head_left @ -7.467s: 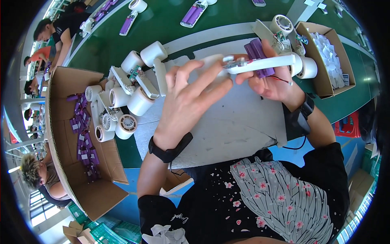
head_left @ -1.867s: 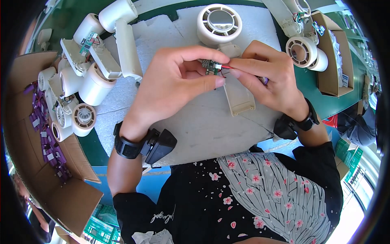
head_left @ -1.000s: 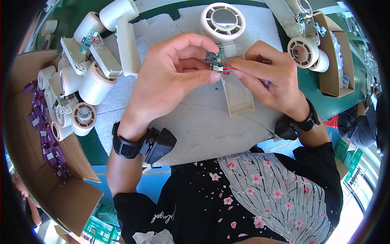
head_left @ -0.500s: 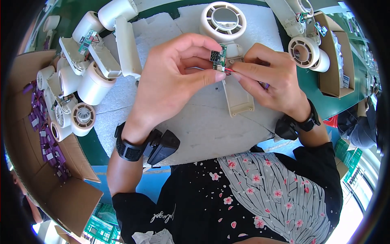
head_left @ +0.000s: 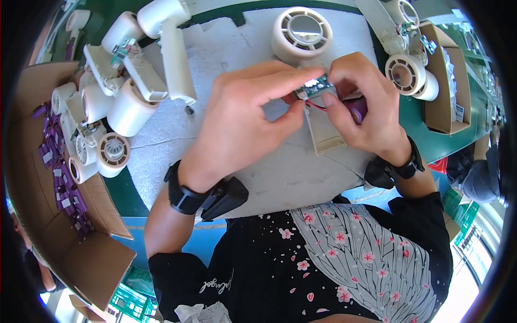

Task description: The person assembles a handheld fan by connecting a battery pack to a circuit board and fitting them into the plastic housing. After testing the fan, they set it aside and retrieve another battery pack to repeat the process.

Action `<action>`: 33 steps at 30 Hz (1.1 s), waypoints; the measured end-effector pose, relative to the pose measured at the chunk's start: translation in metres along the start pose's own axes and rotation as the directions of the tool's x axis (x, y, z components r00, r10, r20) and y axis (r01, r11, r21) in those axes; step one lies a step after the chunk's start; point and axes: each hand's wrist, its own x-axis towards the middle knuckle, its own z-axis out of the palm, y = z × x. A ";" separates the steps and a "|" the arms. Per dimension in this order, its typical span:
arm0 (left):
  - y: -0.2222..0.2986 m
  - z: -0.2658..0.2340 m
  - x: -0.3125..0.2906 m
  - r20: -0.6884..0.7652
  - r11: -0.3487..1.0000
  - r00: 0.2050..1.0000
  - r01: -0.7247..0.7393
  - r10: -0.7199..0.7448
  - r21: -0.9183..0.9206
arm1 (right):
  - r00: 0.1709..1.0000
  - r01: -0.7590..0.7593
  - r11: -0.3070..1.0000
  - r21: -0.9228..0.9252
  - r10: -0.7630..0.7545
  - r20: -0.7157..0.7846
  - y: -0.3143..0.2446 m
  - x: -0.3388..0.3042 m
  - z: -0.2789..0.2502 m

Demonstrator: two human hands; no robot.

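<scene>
My left hand (head_left: 242, 107) pinches a small green circuit board (head_left: 322, 84) between thumb and fingers. A bright white patch shows on the board's face; I cannot tell whether it is lit or glare. My right hand (head_left: 371, 105) is closed round a purple cylindrical battery (head_left: 357, 110), and its fingertips meet the board's right end. Red and black wires (head_left: 316, 106) run below the board between the hands. Under them lies an open cream handle shell (head_left: 327, 143), partly hidden. The round cream fan head (head_left: 301, 40) stands just beyond the hands.
Several cream fan housings (head_left: 129, 110) crowd the left on the green table. A cardboard box (head_left: 102, 269) with purple batteries (head_left: 64, 185) is at far left. Right are more fan parts (head_left: 404, 72) and a smaller cardboard box (head_left: 439, 110). A pale foam sheet (head_left: 253, 183) covers the work area.
The circuit board has turned and moved right; its bright patch is new. My left hand shifted right, and my right hand moved from the wires to the board's end, showing the battery more.
</scene>
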 end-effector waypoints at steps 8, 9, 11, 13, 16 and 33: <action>-0.007 0.010 -0.006 -0.180 0.996 0.980 -0.088 0.088 0.008 | 0.997 -0.065 0.993 -0.097 0.060 -0.058 -0.007 -0.004 0.007; -0.005 0.013 -0.004 -0.187 0.993 0.976 -0.116 0.108 -0.032 | 0.992 -0.114 0.991 -0.070 0.110 -0.058 -0.008 -0.008 0.001; -0.006 0.014 -0.007 -0.226 0.994 0.968 -0.101 0.107 0.039 | 0.991 -0.123 0.992 -0.015 0.122 -0.048 -0.006 -0.014 0.003; -0.011 0.018 -0.005 -0.242 0.991 0.962 -0.118 0.129 0.059 | 0.984 -0.171 0.984 -0.056 0.168 -0.063 0.000 -0.020 0.002; -0.014 0.020 -0.007 -0.213 0.992 0.969 -0.121 0.125 0.032 | 0.989 -0.127 0.990 -0.053 0.123 -0.084 0.007 -0.020 0.006; -0.016 0.014 -0.008 -0.147 0.979 0.973 -0.160 0.178 0.126 | 0.993 -0.054 0.986 -0.156 0.037 -0.109 -0.007 -0.004 0.006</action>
